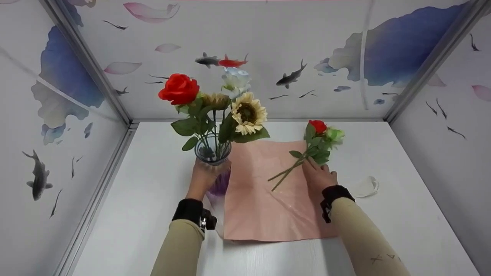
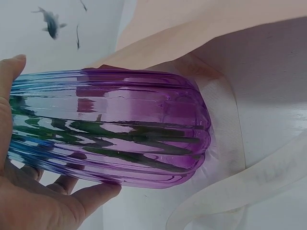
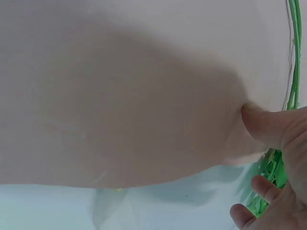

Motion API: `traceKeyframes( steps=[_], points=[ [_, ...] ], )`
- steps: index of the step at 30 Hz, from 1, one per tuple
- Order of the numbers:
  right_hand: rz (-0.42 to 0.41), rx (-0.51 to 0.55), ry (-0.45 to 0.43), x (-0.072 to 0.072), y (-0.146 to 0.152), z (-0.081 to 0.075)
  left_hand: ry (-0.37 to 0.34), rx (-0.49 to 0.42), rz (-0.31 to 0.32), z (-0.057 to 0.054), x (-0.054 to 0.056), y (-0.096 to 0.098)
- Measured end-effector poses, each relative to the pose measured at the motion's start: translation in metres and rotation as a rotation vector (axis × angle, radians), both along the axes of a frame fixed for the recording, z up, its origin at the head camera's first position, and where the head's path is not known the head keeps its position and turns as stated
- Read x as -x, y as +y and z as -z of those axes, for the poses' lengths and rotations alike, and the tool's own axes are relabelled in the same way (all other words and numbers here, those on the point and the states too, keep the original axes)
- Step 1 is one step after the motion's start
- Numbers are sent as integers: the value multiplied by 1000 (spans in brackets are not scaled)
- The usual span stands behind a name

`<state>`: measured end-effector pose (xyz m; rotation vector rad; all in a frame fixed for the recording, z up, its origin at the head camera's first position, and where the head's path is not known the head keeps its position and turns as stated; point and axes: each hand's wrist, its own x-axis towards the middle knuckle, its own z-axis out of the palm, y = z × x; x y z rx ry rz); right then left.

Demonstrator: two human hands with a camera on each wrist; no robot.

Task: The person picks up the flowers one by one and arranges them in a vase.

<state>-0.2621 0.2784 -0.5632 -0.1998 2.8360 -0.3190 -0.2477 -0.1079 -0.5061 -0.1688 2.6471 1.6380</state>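
My left hand [image 1: 208, 174] grips a ribbed glass vase [image 2: 139, 129], blue near the top and purple at its base. Its flowers include a red rose [image 1: 179, 89], a cream sunflower [image 1: 248, 113] and a pale blue flower [image 1: 235, 80]. Sheets of pink wrapping paper [image 1: 264, 207] lie right of the vase. My right hand [image 1: 320, 175] pinches the paper near its right edge, the thumb [image 3: 268, 125] pressing a dent in it; some fingertips are hidden. Just beyond the fingers, a smaller red rose [image 1: 317, 127] and a green flower [image 1: 334, 135] lie with stems crossed on the paper.
A white ribbon [image 2: 240, 189] trails by the vase's base, partly beneath the paper. Another curl of white ribbon [image 1: 367, 187] lies right of my right wrist. Printed panels [image 1: 268, 46] wall the white table [image 1: 153, 184] at the back and both sides.
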Motion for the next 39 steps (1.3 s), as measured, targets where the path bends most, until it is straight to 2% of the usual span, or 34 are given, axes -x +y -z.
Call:
traceKeyframes(
  steps=[4,9,16,19,22,29,39],
  points=[
    [-4,-15,-53,2,1,-2,9,9,7,1,0,0],
    [-17,-43,-73,4,3,-2,10,-8,11,2,1,1],
    [-42,-37,-113,11,11,2,18,108,59,1,3,1],
    [-50,-35,-171,14,14,5,-28,68,31,0,3,2],
    [-45,-29,-215,17,16,6,-44,29,9,0,3,3],
    [-30,3,-226,16,14,2,-9,23,7,0,1,2],
    [-45,-7,-230,16,17,1,-11,30,4,-1,2,3]
  ],
)
